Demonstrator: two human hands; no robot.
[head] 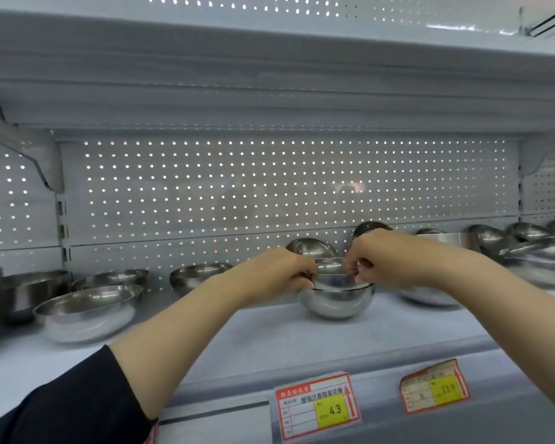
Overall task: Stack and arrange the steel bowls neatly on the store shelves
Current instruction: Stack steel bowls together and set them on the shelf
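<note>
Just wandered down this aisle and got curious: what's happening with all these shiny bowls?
A person is tidying steel bowls on a store shelf. Both hands hold a small bowl by its rim, the left hand on one side and the right hand on the other, setting it into a larger bowl that stands on the shelf. More bowls sit loose to the left and lie tilted in a jumble to the right. Two price tags hang on the shelf's front edge.
</note>
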